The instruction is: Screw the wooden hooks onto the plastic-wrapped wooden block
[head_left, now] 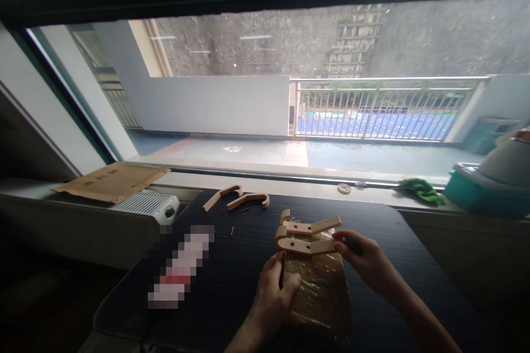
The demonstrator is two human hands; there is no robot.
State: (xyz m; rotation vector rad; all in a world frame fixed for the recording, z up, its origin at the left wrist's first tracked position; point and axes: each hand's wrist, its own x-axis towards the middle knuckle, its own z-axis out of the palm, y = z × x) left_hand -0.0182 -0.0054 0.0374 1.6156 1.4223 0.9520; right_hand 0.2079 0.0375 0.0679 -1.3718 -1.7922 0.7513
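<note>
**Two bentwood hooks laid across a wrapped box, a hand on each side**

From where I stand, the person's left hand [275,292] is clasping the left edge of a cardboard box [318,298] wrapped in shiny clear film, thumb on top and fingers down the side. The right hand [364,256] pinches the straight tip of the near wooden hook [310,246] between thumb and fingers; a dark shape shows within that hand, but I can't tell what it is.

The near hook lies across the far end of the box, its curled end to the left. Just beyond it, roughly alongside, is the far wooden hook [310,227], curled the same way. Both have two dark holes.

The box rests on a black wood-grain table [232,276]. Toward the window, at the table's far left, lie two more hooks [248,199], with small screws [245,210] near them. On the sill I see a roll of tape [343,188], a crumpled green cloth [420,191] and, at the left, a flat brown envelope [111,181].
</note>
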